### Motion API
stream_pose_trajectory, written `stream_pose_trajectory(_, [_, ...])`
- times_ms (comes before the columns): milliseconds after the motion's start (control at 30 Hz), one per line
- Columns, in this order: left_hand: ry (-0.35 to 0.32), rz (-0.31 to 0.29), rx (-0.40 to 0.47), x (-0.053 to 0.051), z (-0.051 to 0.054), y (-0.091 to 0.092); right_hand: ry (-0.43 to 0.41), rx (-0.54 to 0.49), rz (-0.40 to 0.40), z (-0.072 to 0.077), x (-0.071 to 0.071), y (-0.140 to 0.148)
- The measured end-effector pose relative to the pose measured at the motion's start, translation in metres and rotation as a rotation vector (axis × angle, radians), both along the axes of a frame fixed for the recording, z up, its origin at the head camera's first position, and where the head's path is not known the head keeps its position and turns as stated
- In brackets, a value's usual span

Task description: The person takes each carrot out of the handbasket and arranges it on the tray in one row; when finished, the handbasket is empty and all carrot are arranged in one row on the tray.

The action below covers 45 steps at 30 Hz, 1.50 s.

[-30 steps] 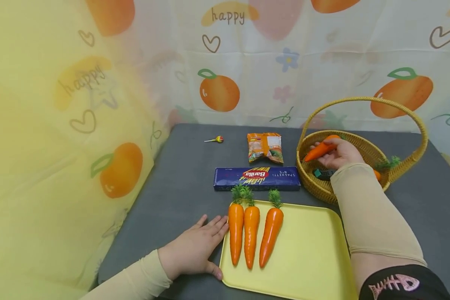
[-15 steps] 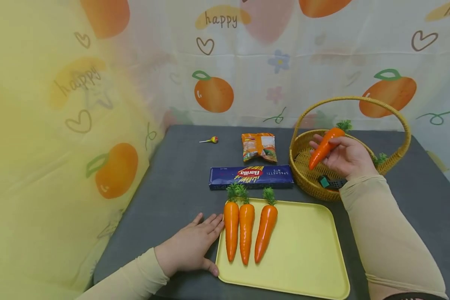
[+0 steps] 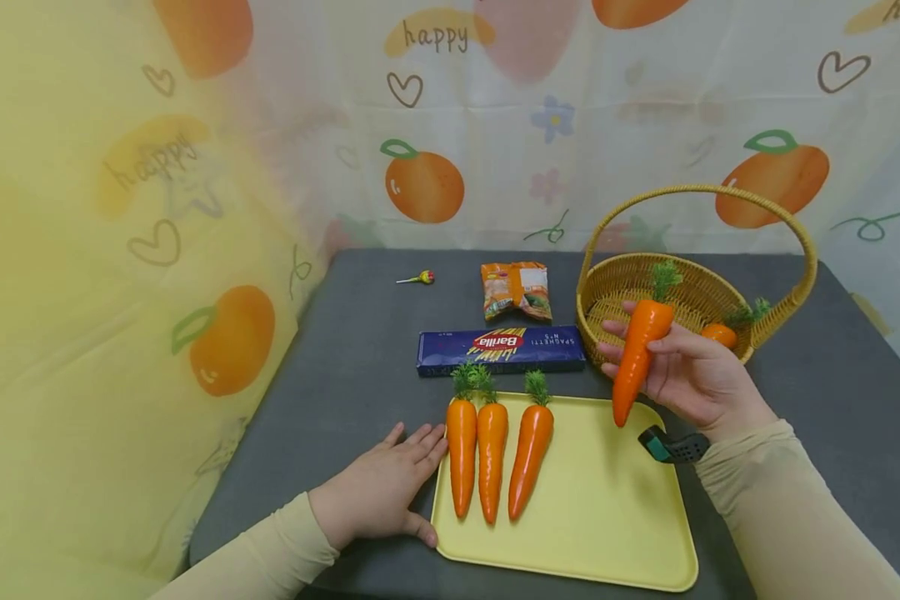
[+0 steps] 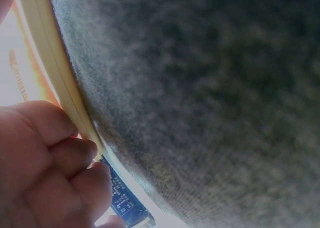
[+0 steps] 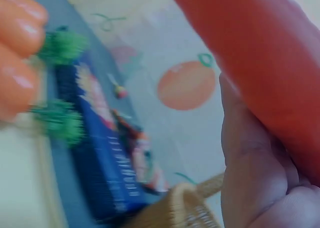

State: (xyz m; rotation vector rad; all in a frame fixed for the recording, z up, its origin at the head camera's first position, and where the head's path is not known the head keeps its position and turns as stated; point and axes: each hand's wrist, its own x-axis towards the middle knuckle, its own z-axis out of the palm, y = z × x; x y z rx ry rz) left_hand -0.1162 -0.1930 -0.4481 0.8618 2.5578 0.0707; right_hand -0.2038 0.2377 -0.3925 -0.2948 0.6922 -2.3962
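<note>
Carrot in hand: a glossy orange tapering carrot with a frilly green top [image 3: 636, 357], tilted, leafy end up and tip down, raised over the far right corner of the yellow rectangular tray [image 3: 607, 508], its top in line with the basket.
Right hand: the bare right hand [image 3: 701, 383] grips the carrot around its upper body, thumb on the near side, fingers behind; the right wrist view shows them bent against the smooth orange surface.
Left hand: the bare left hand [image 3: 382, 487] lies spread, fingers extended and thumb apart, touching the tray's left edge and grasping nothing in the head view.
Tray: three glossy orange carrots with green tops [image 3: 492, 462] lie side by side towards its left, tips near the person, leaves reaching over the far rim; the rightmost lies slightly apart.
Basket: the round golden wicker basket with an arched handle [image 3: 701, 279] stands behind the tray's right corner; another orange carrot with green leaves [image 3: 718, 335] shows inside.
Desk: on the dark grey desk [image 3: 352, 367] lie a flat blue spaghetti box [image 3: 501, 353], an orange crinkled snack packet [image 3: 516, 290] and a small red-and-yellow lollipop [image 3: 427, 277].
Handling: probably light and stiff, perhaps moulded plastic; the shine suggests some slipperiness.
Best hold: the thick shoulder below the leaves, since the greenery looks flimsy and the tip narrow.
</note>
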Motion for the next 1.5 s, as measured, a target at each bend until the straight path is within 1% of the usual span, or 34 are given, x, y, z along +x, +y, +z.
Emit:
stream_pose_trajectory(67, [0.008,-0.005,-0.003,0.0,0.0,0.0,0.002,0.035,0.009,-0.009,0.01,-0.002])
stream_pose_trajectory(167, [0.01,-0.005,-0.002,0.0,0.0,0.001,0.004,0.081,0.028,-0.027,0.024,-0.006])
stream_pose_trajectory(267, [0.008,-0.006,-0.003,0.0,0.0,0.002,0.004,0.118,0.041,-0.045,0.036,-0.01])
stream_pose_trajectory(367, [0.001,-0.003,-0.006,-0.001,0.0,0.001,-0.015,0.179,0.037,-0.059,0.047,-0.016])
stream_pose_trajectory(500, [-0.007,0.001,-0.012,-0.002,-0.001,0.001,-0.09,0.296,0.027,-0.07,0.059,-0.027])
stream_pose_trajectory(600, [-0.005,0.003,-0.012,-0.001,0.0,0.001,-0.144,0.381,0.029,-0.075,0.064,-0.035])
stream_pose_trajectory(700, [-0.003,0.003,-0.008,-0.001,0.001,0.002,-0.134,0.428,0.045,-0.079,0.065,-0.039])
stream_pose_trajectory(767, [0.003,0.001,-0.006,0.0,0.002,0.002,-0.114,0.437,0.056,-0.082,0.066,-0.039])
stream_pose_trajectory(833, [0.011,-0.003,-0.006,0.0,0.002,0.002,-0.097,0.461,0.057,-0.084,0.067,-0.04])
stream_pose_trajectory(967, [0.026,-0.009,-0.008,0.001,0.002,0.001,-0.102,0.542,0.039,-0.083,0.069,-0.043])
stream_pose_trajectory(1200, [0.017,-0.001,-0.007,0.0,0.004,0.002,-0.083,0.747,-0.008,-0.071,0.076,-0.046])
stream_pose_trajectory(1300, [0.015,-0.001,-0.009,0.0,0.004,0.003,-0.068,0.816,-0.021,-0.066,0.078,-0.046])
stream_pose_trajectory(1500, [0.015,-0.002,-0.009,0.001,0.003,0.002,-0.019,0.854,-0.017,-0.058,0.077,-0.038])
